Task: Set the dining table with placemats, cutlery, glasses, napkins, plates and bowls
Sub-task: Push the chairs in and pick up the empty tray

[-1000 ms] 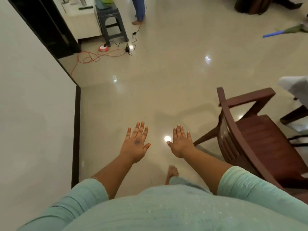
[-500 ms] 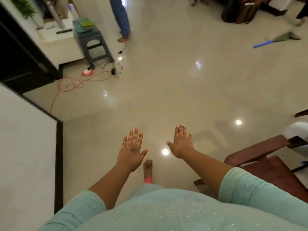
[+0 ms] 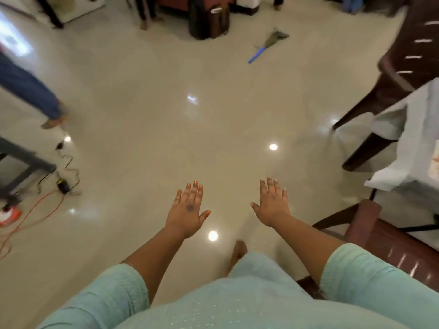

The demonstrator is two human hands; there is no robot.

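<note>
— Both hands first: how are they?
— Left hand (image 3: 187, 211) and right hand (image 3: 272, 205) are stretched out in front of the body, palms down, fingers straight and a little spread. Neither grasps anything; they float above the floor (image 3: 166, 129).

— And the table?
— Only a corner of the table (image 3: 413, 148) shows, at the right edge, draped in a pale cloth that hangs in folds. Something light lies on it at the very edge, too cut off to name.

— Where is it from the hands?
— Off to the right and a bit farther away, well apart from the right hand. A dark brown chair (image 3: 389, 243) stands near, just right of the right forearm; another brown chair (image 3: 403, 60) stands at the far side of the table.

— The room?
— Glossy cream floor with round light reflections. A blue-handled broom (image 3: 266, 48) lies far off. At the left, an orange cable (image 3: 35, 207) snakes past a grey stool (image 3: 21, 165), and a leg in blue trousers (image 3: 28, 91) steps by. A bare foot (image 3: 238, 249) shows below the hands, above the mint-green clothing.
</note>
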